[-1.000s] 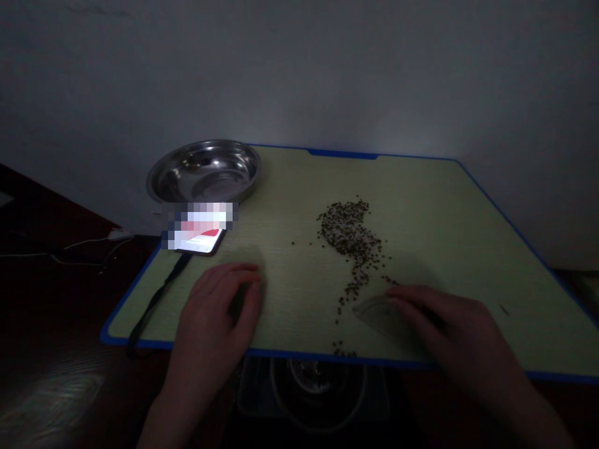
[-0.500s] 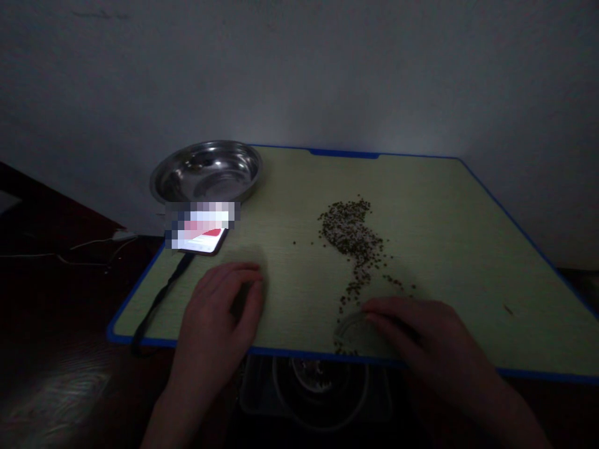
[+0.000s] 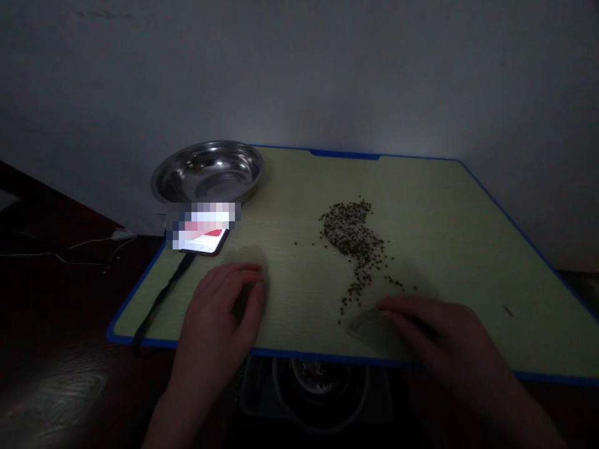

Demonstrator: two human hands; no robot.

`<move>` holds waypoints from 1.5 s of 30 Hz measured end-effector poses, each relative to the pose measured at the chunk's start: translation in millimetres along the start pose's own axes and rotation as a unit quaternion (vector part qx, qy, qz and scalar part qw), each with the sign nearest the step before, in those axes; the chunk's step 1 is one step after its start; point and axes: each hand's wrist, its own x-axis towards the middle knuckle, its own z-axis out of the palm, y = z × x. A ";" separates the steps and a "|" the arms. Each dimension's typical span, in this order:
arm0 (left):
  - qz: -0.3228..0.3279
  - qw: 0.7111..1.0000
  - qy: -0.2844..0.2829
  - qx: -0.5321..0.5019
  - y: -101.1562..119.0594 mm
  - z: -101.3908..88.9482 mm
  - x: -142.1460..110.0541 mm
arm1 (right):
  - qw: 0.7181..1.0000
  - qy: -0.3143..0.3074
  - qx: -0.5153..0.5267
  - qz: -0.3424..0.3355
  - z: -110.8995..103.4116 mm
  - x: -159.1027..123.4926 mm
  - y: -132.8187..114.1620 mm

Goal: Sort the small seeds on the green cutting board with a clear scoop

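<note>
A pile of small dark grains or beans mixed with paler bits (image 3: pixel 349 231) lies on the pale green table (image 3: pixel 281 293), trailing toward the front edge. My right hand (image 3: pixel 437 327) pinches a clear, thin plate with a curved edge (image 3: pixel 367 324) between thumb and fingers. That plate rests near the tabletop, just right of the trail's near end; its exact kind is hard to make out in the dim light. My left hand (image 3: pixel 224 299) rests on the table left of the pile, fingers loosely curled, thumb apart from them, with nothing visible in it.
A steel basin (image 3: pixel 208 171) stands at the back left, with a lit phone (image 3: pixel 206 240) and its dark strap (image 3: pixel 161 299) in front. Below the front edge, a round bowl (image 3: pixel 322 411) holding some bits sits in a tray (image 3: pixel 255 399). The wall rises behind the table.
My right hand has moved slightly right with the clear plate. The grains at the table's front edge beside it are gone from the tabletop. My left hand stays put.
</note>
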 end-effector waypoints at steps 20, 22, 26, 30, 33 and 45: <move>0.003 1.000 0.011 0.002 -3.2 1.3 -1.1 | 0.995 0.085 -0.044 -0.017 4.7 24.9 -2.8; 0.006 1.000 0.010 0.000 -2.5 1.1 -0.6 | 0.995 0.096 -0.036 -0.007 2.4 20.7 -4.1; 0.005 1.000 0.010 -0.004 -1.4 1.1 0.0 | 0.998 0.053 0.001 -0.026 6.6 11.0 -10.4; 0.001 1.000 0.012 -0.008 -1.5 0.8 -0.5 | 0.999 0.027 -0.003 -0.042 12.6 6.7 -9.5; 0.004 1.000 0.010 -0.009 -2.4 1.0 -0.8 | 0.998 0.048 -0.045 -0.020 8.8 7.1 2.1; 0.004 1.000 0.004 -0.011 -2.7 1.1 -1.3 | 0.998 0.043 -0.043 -0.022 11.2 19.4 -2.4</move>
